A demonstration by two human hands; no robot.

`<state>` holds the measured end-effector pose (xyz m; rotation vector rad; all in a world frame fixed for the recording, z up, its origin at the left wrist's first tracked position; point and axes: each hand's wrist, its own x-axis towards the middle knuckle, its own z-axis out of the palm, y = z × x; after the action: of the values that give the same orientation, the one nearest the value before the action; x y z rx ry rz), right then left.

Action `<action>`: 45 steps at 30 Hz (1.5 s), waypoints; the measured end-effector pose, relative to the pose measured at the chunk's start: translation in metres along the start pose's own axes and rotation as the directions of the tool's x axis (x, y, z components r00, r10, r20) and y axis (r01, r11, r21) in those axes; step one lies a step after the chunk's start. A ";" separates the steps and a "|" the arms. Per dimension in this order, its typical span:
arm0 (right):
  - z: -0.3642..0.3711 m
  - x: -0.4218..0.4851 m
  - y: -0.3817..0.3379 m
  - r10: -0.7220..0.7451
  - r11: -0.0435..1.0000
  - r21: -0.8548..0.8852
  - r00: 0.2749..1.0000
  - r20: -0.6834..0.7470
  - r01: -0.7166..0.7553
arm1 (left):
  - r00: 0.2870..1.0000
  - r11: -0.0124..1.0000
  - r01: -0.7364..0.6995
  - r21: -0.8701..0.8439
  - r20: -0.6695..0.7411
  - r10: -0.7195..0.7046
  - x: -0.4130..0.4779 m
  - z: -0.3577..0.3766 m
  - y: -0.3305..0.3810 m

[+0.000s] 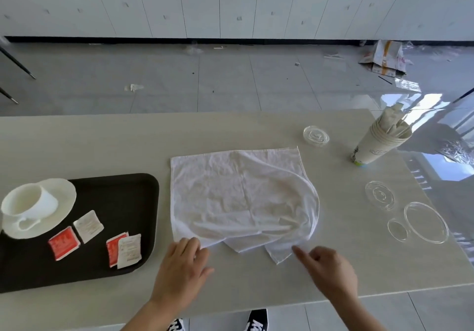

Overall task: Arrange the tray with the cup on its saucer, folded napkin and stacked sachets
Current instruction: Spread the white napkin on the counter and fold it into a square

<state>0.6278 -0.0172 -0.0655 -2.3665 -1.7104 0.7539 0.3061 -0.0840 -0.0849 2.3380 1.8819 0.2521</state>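
A white cloth napkin (pixel 238 197) lies spread and partly doubled over in the middle of the table. My left hand (pixel 183 266) rests at its near left corner with the fingers flat. My right hand (pixel 325 266) reaches to the near right corner, index finger out and the other fingers curled, holding nothing that I can see. On the left sits a black tray (pixel 120 202). It carries a white cup (pixel 28 202) tipped on its white saucer (pixel 64 192). Several red and white sachets (pixel 88 225) lie loose on the tray.
A stack of paper cups (pixel 377 143) with wrapped sticks stands at the far right. Clear plastic lids (pixel 379 195) and a clear bowl (pixel 425 221) lie at the right. Another clear lid (pixel 316 134) is behind the napkin. The table's near edge runs just under my forearms.
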 end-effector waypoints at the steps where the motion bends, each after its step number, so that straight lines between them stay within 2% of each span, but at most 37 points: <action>1: 0.009 -0.004 -0.006 -0.009 0.999 -0.040 0.998 0.058 0.011 | 0.999 0.999 0.031 0.024 -0.012 -0.030 0.002 0.003 0.000; 3: 0.024 -0.008 -0.021 -0.010 1.000 -0.026 0.998 0.070 0.012 | 0.994 0.992 0.106 0.074 -0.044 -0.102 0.011 0.005 0.000; 7: 0.031 -0.004 -0.046 0.064 0.972 0.220 0.996 0.056 -0.075 | 0.985 0.980 0.169 0.101 -0.043 -0.166 0.035 -0.003 -0.010; 9: 0.021 0.000 -0.046 0.021 0.939 0.341 0.997 0.075 -0.046 | 0.984 0.980 0.170 0.104 -0.078 -0.162 0.049 -0.014 -0.017; 12: -0.010 0.012 -0.034 0.026 0.802 0.584 0.984 0.178 -0.127 | 0.955 0.974 0.210 0.080 -0.230 -0.187 0.063 -0.029 -0.030; 14: -0.032 0.024 -0.021 0.066 0.742 0.640 0.972 0.226 -0.199 | 0.906 0.945 0.321 0.054 -0.307 -0.290 0.069 -0.035 -0.034; 16: -0.045 0.035 -0.009 0.082 0.793 0.575 0.971 0.225 -0.201 | 0.858 0.917 0.397 0.036 -0.370 -0.357 0.070 -0.035 -0.027; 17: -0.047 0.039 -0.005 0.082 0.853 0.491 0.974 0.213 -0.179 | 0.859 0.933 0.358 0.035 -0.405 -0.314 0.067 -0.030 -0.019; 19: -0.043 0.041 0.003 0.040 0.983 0.172 0.987 0.155 -0.067 | 0.916 0.991 0.116 0.071 -0.393 -0.079 0.052 -0.011 0.001; 20: -0.037 0.040 0.005 -0.024 1.000 -0.016 0.998 0.062 0.025 | 0.946 0.995 -0.023 0.094 -0.320 0.052 0.043 0.000 0.008; 21: -0.030 0.037 0.006 -0.135 0.981 -0.149 0.989 -0.065 0.125 | 0.965 0.988 -0.118 0.098 -0.221 0.137 0.036 0.008 0.012; 22: -0.022 0.032 0.007 -0.258 0.953 -0.207 0.952 -0.162 0.222 | 0.979 0.986 -0.142 0.093 -0.135 0.154 0.030 0.015 0.013; 24: -0.008 0.021 0.001 -0.463 0.883 -0.232 0.837 -0.292 0.408 | 0.998 0.995 -0.026 0.094 -0.050 0.031 0.030 0.020 0.009; 26: 0.004 0.011 -0.008 -0.562 0.826 -0.200 0.748 -0.353 0.526 | 0.997 0.989 0.074 0.126 0.001 -0.075 0.039 0.014 0.006; 28: 0.019 0.002 -0.021 -0.667 0.737 -0.184 0.657 -0.350 0.650 | 0.995 0.986 0.085 0.142 0.041 -0.092 0.050 0.005 0.005; 30: 0.034 -0.004 -0.032 -0.792 0.606 -0.226 0.553 -0.260 0.762 | 0.996 0.984 0.031 0.174 0.072 -0.044 0.059 0.003 0.006; 31: 0.040 -0.004 -0.036 -0.823 0.567 -0.252 0.535 -0.189 0.784 | 0.995 0.981 0.008 0.196 0.091 -0.026 0.061 0.002 0.008; 32: 0.044 -0.003 -0.038 -0.828 0.558 -0.279 0.548 -0.120 0.782 | 0.994 0.976 -0.005 0.216 0.109 -0.019 0.062 0.002 0.010; 35: 0.039 0.007 -0.029 -0.746 0.629 -0.341 0.666 -0.011 0.699 | 0.993 0.975 -0.018 0.223 0.117 -0.009 0.058 0.001 0.012; 37: 0.027 0.012 -0.018 -0.702 0.660 -0.376 0.712 -0.003 0.650 | 0.991 0.969 -0.123 0.216 0.082 0.108 0.044 0.004 0.013; 39: 0.014 0.016 -0.008 -0.694 0.657 -0.433 0.719 -0.030 0.617 | 0.968 0.949 -0.252 0.192 0.072 0.242 0.021 0.010 0.014; 40: 0.009 0.017 -0.007 -0.682 0.659 -0.457 0.730 -0.031 0.597 | 0.963 0.950 -0.267 0.161 0.078 0.258 0.009 0.013 0.015; 43: 0.002 0.016 -0.011 -0.624 0.649 -0.522 0.780 0.051 0.553 | 0.978 0.979 -0.200 0.044 0.075 0.197 -0.014 0.012 0.014; 45: 0.001 0.015 -0.015 -0.604 0.656 -0.499 0.790 0.103 0.566 | 0.989 0.988 -0.145 -0.042 0.025 0.146 -0.019 0.009 0.013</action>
<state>0.6181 0.0018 -0.0660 -1.7991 -2.6881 0.0988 0.3163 -0.1056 -0.0915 2.4419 1.6794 0.2684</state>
